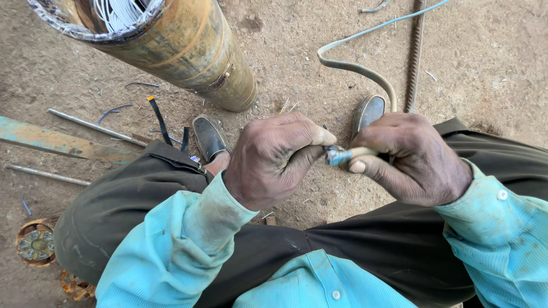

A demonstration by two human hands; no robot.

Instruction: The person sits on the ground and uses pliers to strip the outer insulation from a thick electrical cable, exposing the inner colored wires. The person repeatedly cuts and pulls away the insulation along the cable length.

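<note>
Up and to the left of the fingers stands a big yellowish metal cylinder with white wires showing in its open top. Farther left lie a rusty blue-painted flat bar and thin steel rods. A ribbed rebar runs upward just right of the fingers. Below left sits a round rusty bearing.

two hands, one cable, two shoes
</note>
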